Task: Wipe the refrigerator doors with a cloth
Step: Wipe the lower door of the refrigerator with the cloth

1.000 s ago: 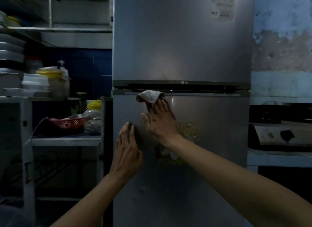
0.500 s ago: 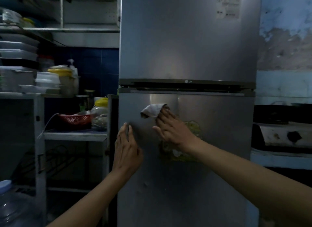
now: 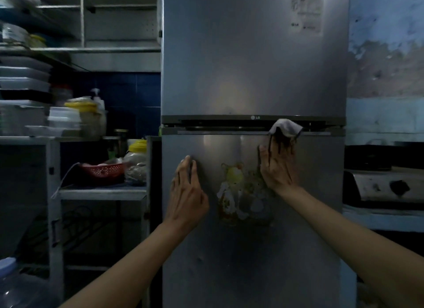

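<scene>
A tall silver refrigerator fills the middle, with an upper door (image 3: 241, 55) and a lower door (image 3: 229, 250) split by a dark handle strip. My right hand (image 3: 278, 168) presses a small white cloth (image 3: 285, 127) flat against the top right of the lower door, the cloth poking out above my fingertips at the strip. My left hand (image 3: 187, 193) rests flat on the lower door's left side, fingers together, holding nothing. A faded sticker (image 3: 238, 193) lies between my hands.
Left of the fridge stands a shelf unit (image 3: 101, 192) with a red basket (image 3: 103, 171), jars and stacked containers. A stove (image 3: 385, 186) sits on a counter to the right. A water bottle (image 3: 13, 284) is at the bottom left.
My right hand has swept the cloth from the lower door's upper left across to its upper right, up to the handle strip. My left hand stays in place.
</scene>
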